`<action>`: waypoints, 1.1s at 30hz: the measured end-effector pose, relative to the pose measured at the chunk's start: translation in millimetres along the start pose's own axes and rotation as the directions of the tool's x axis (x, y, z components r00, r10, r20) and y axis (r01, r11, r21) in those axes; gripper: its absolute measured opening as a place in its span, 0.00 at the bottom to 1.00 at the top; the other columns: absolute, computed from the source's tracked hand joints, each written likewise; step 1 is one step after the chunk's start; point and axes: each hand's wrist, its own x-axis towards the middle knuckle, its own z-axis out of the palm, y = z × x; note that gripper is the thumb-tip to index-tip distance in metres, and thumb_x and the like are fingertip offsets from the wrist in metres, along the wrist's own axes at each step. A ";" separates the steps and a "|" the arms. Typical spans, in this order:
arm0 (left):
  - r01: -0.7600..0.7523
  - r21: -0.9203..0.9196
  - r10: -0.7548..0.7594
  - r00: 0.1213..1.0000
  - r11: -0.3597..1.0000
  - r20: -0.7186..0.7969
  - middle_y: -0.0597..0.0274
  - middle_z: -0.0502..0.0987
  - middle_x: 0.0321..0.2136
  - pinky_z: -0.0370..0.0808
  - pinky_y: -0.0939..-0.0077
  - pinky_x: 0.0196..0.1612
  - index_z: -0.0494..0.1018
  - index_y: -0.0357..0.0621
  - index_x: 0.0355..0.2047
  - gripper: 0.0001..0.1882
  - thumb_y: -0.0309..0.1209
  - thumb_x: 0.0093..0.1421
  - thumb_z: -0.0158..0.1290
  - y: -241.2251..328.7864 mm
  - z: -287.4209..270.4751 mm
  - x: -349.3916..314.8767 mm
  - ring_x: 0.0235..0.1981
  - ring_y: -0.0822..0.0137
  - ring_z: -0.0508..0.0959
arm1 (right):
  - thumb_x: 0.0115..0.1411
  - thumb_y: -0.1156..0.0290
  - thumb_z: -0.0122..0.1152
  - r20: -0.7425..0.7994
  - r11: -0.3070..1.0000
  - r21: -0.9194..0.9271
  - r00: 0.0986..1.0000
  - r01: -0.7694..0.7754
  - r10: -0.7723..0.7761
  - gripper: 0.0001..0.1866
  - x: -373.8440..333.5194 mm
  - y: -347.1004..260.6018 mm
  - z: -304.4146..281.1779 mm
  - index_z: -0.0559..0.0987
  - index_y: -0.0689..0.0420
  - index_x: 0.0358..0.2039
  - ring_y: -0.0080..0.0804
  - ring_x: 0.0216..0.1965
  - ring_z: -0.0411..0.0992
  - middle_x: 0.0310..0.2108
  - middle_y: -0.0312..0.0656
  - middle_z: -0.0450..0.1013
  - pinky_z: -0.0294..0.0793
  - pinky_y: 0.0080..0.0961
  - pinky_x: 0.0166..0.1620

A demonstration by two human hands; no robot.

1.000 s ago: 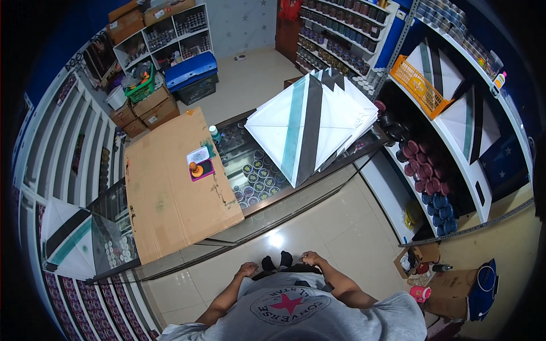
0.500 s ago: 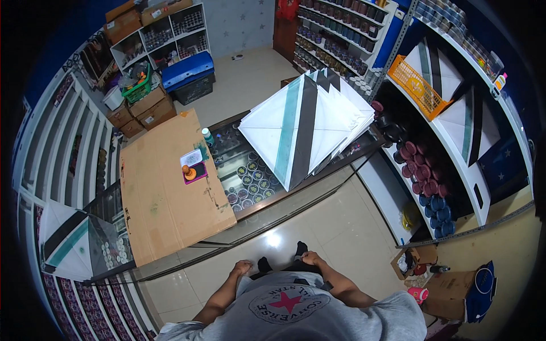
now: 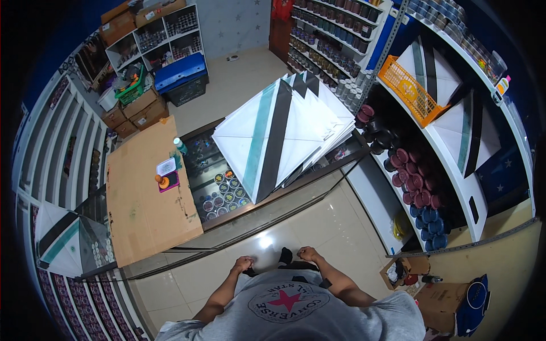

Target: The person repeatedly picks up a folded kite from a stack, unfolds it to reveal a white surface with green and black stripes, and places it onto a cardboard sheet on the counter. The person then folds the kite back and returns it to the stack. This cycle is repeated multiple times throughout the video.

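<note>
My left hand point(image 3: 244, 263) hangs in front of my shirt with its fingers curled closed. To its right, my right hand point(image 3: 309, 253) is also closed, knuckles forward. No object shows in either hand, and both are apart from the counter. Beyond them, on the glass counter point(image 3: 199, 136), lies a stack of white sheets point(image 3: 236, 133) with a green and a black diagonal stripe. Left of the stack, a flat cardboard sheet point(image 3: 136, 210) bears a wooden-handled stamp point(image 3: 162, 181) on a purple ink pad point(image 3: 175, 181), an open white lid point(image 3: 166, 166) and a small bottle point(image 3: 180, 146).
Shelves at right hold an orange basket point(image 3: 410, 90), more striped sheets point(image 3: 463, 133) and dark red jars point(image 3: 418, 182). A cardboard box point(image 3: 438, 307) stands on the floor at lower right. Another striped sheet point(image 3: 60, 241) lies at the counter's left end. Tiled floor point(image 3: 335, 227) runs before the counter.
The counter and its things have shifted left in view as I move. My right hand has risen slightly, and one dark-socked foot shows where two did.
</note>
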 end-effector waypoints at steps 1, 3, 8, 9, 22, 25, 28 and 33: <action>-0.018 -0.020 0.018 1.000 1.000 0.004 0.65 0.81 0.30 0.75 0.75 0.30 0.79 0.46 0.41 0.14 0.36 0.61 0.49 1.9 3.6 3.0 0.28 0.72 0.78 | 0.56 0.59 0.60 0.011 1.000 0.024 1.000 -0.015 0.015 0.15 1.0 4.9 -5.2 0.82 0.54 0.38 0.30 0.29 0.77 0.33 0.42 0.79 0.77 0.25 0.36; -0.043 -0.015 0.043 0.999 0.999 -0.005 0.64 0.81 0.30 0.76 0.75 0.31 0.79 0.44 0.41 0.14 0.35 0.60 0.49 6.7 13.4 10.3 0.29 0.72 0.78 | 0.56 0.61 0.59 0.016 0.998 0.045 0.999 -0.033 0.032 0.13 3.2 14.2 -16.2 0.82 0.55 0.38 0.29 0.28 0.77 0.32 0.42 0.80 0.77 0.23 0.35; -0.159 -0.085 0.159 0.987 0.984 -0.008 0.60 0.81 0.32 0.76 0.75 0.37 0.79 0.41 0.41 0.14 0.34 0.59 0.49 9.5 27.5 5.3 0.32 0.72 0.79 | 0.55 0.63 0.59 -0.010 0.999 -0.032 1.000 -0.027 0.027 0.13 8.5 37.0 -14.0 0.83 0.54 0.38 0.30 0.29 0.78 0.32 0.42 0.80 0.78 0.25 0.36; -0.155 -0.099 0.156 0.988 0.983 -0.007 0.61 0.81 0.32 0.76 0.74 0.41 0.79 0.45 0.42 0.14 0.35 0.59 0.50 5.8 24.9 6.5 0.33 0.70 0.79 | 0.55 0.62 0.59 -0.011 0.999 -0.032 1.000 -0.008 0.007 0.13 8.9 37.1 -12.2 0.83 0.54 0.38 0.31 0.30 0.78 0.33 0.43 0.80 0.78 0.26 0.37; -0.661 0.143 0.668 0.677 0.737 -0.311 0.58 0.80 0.30 0.74 0.75 0.39 0.77 0.40 0.44 0.12 0.27 0.61 0.53 239.8 -7.8 -95.2 0.31 0.70 0.77 | 0.53 0.66 0.66 -0.651 0.848 -0.052 0.626 0.527 -0.429 0.15 -47.3 -120.8 -146.5 0.79 0.57 0.41 0.36 0.29 0.74 0.29 0.47 0.75 0.74 0.31 0.34; -0.732 0.213 0.747 0.555 0.648 -0.366 0.58 0.80 0.31 0.74 0.77 0.39 0.77 0.39 0.44 0.12 0.26 0.60 0.55 296.8 -23.7 -130.8 0.33 0.72 0.78 | 0.53 0.70 0.65 -0.694 0.798 -0.066 0.547 0.598 -0.468 0.15 -79.5 -176.6 -189.9 0.78 0.58 0.42 0.37 0.29 0.72 0.32 0.46 0.74 0.73 0.30 0.35; -0.789 0.131 0.748 0.495 0.600 -0.443 0.58 0.80 0.32 0.75 0.75 0.41 0.77 0.39 0.43 0.11 0.27 0.60 0.55 344.6 -38.9 -159.0 0.35 0.69 0.79 | 0.54 0.72 0.64 -0.742 0.728 -0.090 0.442 0.680 -0.505 0.15 -105.2 -221.6 -221.9 0.77 0.58 0.43 0.37 0.29 0.71 0.33 0.45 0.73 0.72 0.29 0.36; -0.843 0.327 0.826 0.217 0.428 -0.521 0.54 0.79 0.38 0.75 0.73 0.45 0.76 0.39 0.45 0.13 0.26 0.60 0.54 401.6 -68.1 -192.0 0.40 0.63 0.79 | 0.53 0.75 0.65 -0.774 0.663 -0.153 0.328 0.733 -0.541 0.16 -144.2 -275.5 -263.9 0.77 0.60 0.44 0.36 0.33 0.73 0.35 0.46 0.73 0.73 0.30 0.40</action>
